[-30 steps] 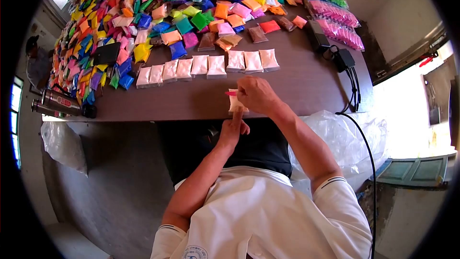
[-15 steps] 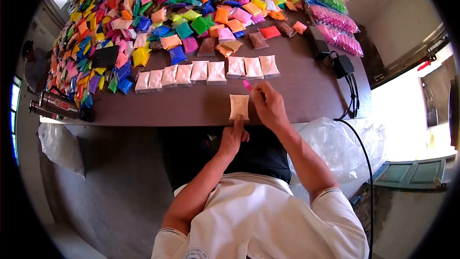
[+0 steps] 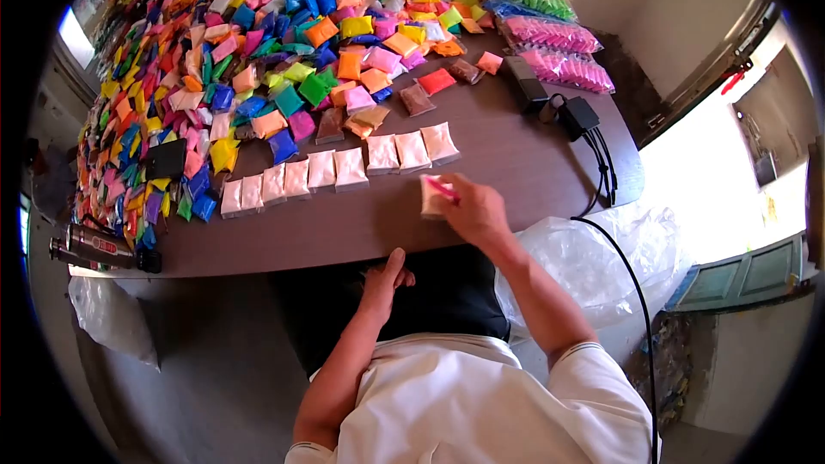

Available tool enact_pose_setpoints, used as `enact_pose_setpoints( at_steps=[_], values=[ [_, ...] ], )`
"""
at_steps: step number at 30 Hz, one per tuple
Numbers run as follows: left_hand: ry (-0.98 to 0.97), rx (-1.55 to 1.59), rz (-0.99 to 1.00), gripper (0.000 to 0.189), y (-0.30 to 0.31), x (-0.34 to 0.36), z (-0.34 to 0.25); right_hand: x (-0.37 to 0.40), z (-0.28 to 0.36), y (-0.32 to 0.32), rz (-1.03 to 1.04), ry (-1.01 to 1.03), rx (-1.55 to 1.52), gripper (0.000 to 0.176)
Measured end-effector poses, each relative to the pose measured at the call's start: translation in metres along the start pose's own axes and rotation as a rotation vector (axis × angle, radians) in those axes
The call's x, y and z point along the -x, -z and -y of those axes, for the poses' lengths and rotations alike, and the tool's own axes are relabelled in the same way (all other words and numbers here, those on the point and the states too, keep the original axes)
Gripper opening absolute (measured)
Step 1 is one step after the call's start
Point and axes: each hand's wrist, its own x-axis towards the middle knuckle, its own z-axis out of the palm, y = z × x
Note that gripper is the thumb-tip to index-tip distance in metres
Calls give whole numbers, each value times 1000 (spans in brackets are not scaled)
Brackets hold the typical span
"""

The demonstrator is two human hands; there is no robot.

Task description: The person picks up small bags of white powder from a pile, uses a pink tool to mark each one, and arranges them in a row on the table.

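My right hand (image 3: 478,213) is closed on a slim pink plastic stick (image 3: 443,189), which lies across a pale peach clay packet (image 3: 431,204). The hand covers this packet's right side. Just beyond, a slightly curved row of similar pale packets (image 3: 350,168) in clear wrappers lies on the brown table (image 3: 524,172). My left hand (image 3: 385,282) is by the table's near edge above my lap, thumb raised and apart from loosely bent fingers, with nothing visible in it.
A large heap of colourful packets (image 3: 292,51) covers the table's back and left. Bagged pink sticks (image 3: 567,69) lie back right, near a black adapter (image 3: 577,118) with cables. A flask (image 3: 99,245) lies at the left edge. Plastic bags (image 3: 593,266) hang below the right edge.
My left hand has let go of the pale packet and drawn back toward my lap. My right hand has brought the pink stick over the packet, now nearer the row. The view has shifted.
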Motion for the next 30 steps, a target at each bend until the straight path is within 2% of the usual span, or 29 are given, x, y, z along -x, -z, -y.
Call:
enact_pose_setpoints(
  at_steps=[5, 8, 10, 12, 14, 24, 27, 30],
  values=[
    [4, -8, 47, 45, 16, -2, 21, -21, -40, 36, -113, -190, 114, 34],
    [107, -1, -66, 43, 23, -8, 39, -42, -50, 37, -154, -189, 127, 36],
    [205, 271, -183, 34, 35, -15, 51, -56, -50, 33, -151, -190, 123, 34],
    [229, 308, -233, 32, 46, -21, 55, -68, -51, 31, -150, -194, 123, 33],
    [252, 345, -281, 30, 54, -24, 57, -78, -49, 28, -130, -168, 120, 35],
    [192, 356, -204, 29, 59, -27, 68, -91, -43, 25, -19, -109, 18, 36],
    [174, 362, -176, 30, 62, -27, 72, -88, -26, 22, -94, -132, 16, 32],
    [155, 364, -154, 32, 58, -26, 67, -74, 3, 12, -146, 82, -64, 23]
  ],
)
